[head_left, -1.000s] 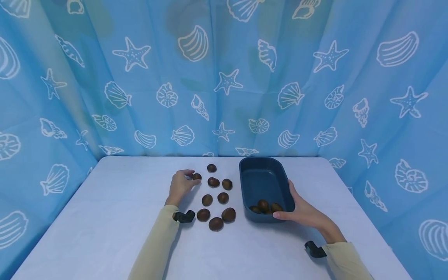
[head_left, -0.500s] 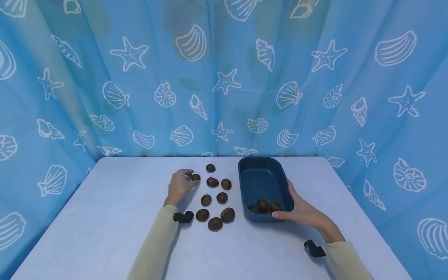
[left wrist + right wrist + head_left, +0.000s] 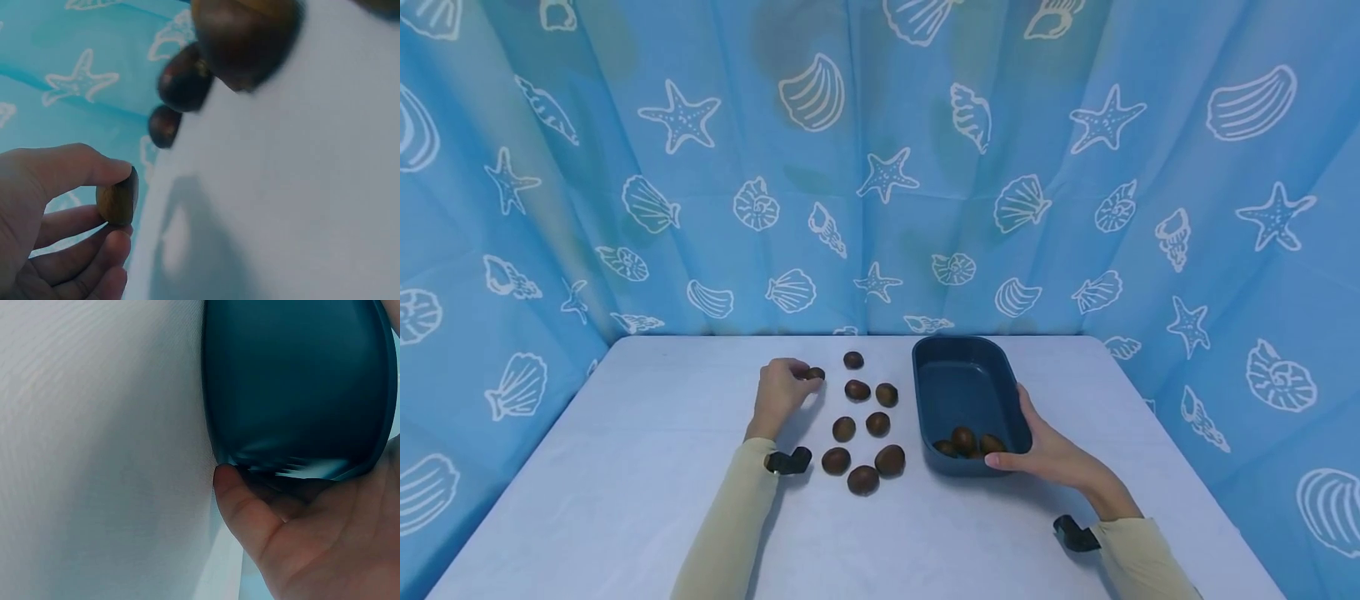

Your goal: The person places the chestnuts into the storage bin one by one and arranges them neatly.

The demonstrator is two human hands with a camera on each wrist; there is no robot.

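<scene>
My left hand (image 3: 778, 394) pinches a brown chestnut (image 3: 116, 203) between thumb and fingers, left of a loose group on the table. In the left wrist view the chestnut's flat side faces away from the palm, and a shadow lies on the cloth beside the hand. On the right, my right hand (image 3: 1054, 452) grips the near right corner of a dark blue tub (image 3: 958, 390). Its thumb (image 3: 234, 494) presses the near wall, while the other fingers lie along the right side, partly hidden. Several chestnuts (image 3: 963, 440) are gathered at the tub's near end.
Several loose chestnuts (image 3: 857, 391) are spread over the white table (image 3: 647, 467) between the left hand and the tub. A blue curtain (image 3: 880, 208) with white shells and starfish hangs behind the table's far edge. Each wrist carries a small black camera (image 3: 790, 461).
My left hand has drawn slightly left with the chestnut, away from the loose group. The right hand and tub stay where they were.
</scene>
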